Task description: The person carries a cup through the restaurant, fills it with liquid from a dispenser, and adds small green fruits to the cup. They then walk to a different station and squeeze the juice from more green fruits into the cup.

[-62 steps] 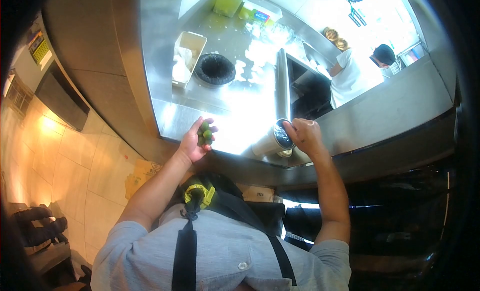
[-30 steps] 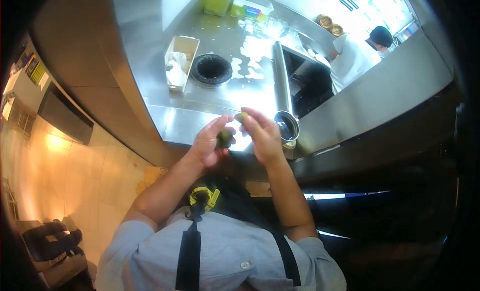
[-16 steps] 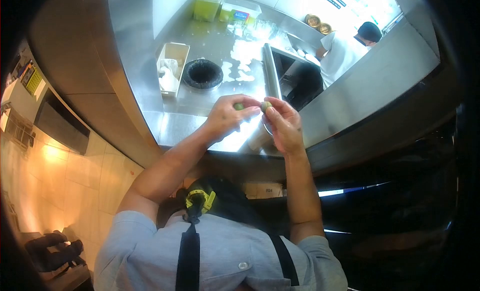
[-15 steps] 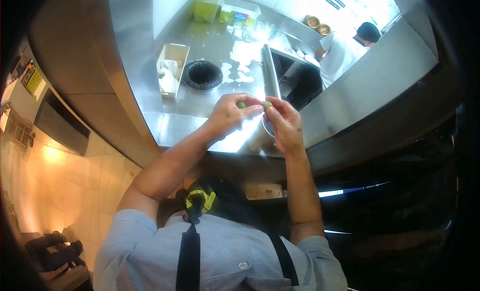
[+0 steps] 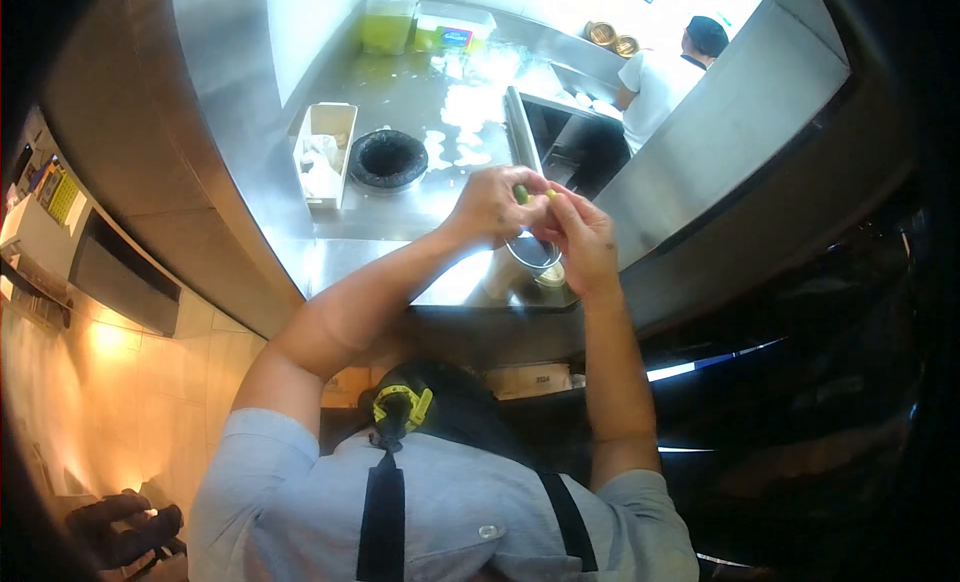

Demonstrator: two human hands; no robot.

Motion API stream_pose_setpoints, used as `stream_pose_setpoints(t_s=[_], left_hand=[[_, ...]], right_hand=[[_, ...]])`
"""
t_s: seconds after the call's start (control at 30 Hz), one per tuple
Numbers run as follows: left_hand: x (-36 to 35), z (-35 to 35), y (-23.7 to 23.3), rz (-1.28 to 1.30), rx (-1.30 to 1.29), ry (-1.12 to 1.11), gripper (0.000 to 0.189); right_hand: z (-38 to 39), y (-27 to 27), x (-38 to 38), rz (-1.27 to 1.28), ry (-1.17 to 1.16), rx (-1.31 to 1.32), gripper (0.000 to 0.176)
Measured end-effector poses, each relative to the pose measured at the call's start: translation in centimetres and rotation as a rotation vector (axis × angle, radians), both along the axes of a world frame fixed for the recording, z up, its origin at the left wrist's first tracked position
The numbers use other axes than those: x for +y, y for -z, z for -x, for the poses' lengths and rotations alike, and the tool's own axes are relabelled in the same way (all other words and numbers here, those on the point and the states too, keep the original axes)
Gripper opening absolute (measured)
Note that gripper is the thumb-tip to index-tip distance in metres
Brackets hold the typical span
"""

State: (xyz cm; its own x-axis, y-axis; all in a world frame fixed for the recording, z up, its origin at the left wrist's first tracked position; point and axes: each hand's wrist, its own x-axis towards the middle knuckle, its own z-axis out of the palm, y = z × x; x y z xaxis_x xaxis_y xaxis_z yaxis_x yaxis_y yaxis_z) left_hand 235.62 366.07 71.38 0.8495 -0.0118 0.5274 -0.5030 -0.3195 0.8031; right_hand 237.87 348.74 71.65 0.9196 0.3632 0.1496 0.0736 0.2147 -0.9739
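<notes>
Green piece (image 5: 521, 194) mostly hidden by the left hand (image 5: 490, 206), cup (image 5: 510, 279) partly behind the right hand (image 5: 584, 234).

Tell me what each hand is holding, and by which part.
The left hand holds a small green item; the right hand pinches a yellow-green piece. Both are too small and covered to tell which part is gripped.

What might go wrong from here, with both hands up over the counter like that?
The small green fruit in the left hand could slip out. The right hand, close to the round container, might bump it; standing near the front edge of the counter, it could tip or fall.
</notes>
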Motion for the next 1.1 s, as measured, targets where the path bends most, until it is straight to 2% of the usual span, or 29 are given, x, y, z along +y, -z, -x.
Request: stream_pose_setpoints(t_s=[0.07, 0.17, 0.33, 0.53, 0.7, 1.1], left_hand=[[-0.7, -0.3, 0.3, -0.017, -0.06, -0.016, 0.023], [-1.1, -0.8, 0.6, -0.054, -0.114, -0.036, 0.033], [-1.6, -1.1, 1.0, -0.205, -0.125, -0.08, 0.028], [-2.7, -1.7, 1.7, -0.339, -0.221, -0.169, 0.02], [-2.7, -2.4, 2.5, -0.407, -0.289, -0.187, 0.015], [-1.6, -3.6, 2.9, -0.332, -0.162, -0.088, 0.015]], right_hand=[[-0.4, -0.1, -0.7, 0.041, -0.048, 0.021, 0.031], [-1.5, 0.7, -1.9, 0.019, -0.169, 0.08, 0.028], [-2.3, 0.6, -2.8, 0.02, -0.229, 0.098, 0.025], [-3.5, 1.3, -3.7, 0.133, -0.204, 0.014, 0.029], [-3.4, 1.6, -3.5, 0.245, -0.124, -0.103, 0.024], [-3.6, 1.3, -3.4, 0.442, -0.091, -0.205, 0.022]])
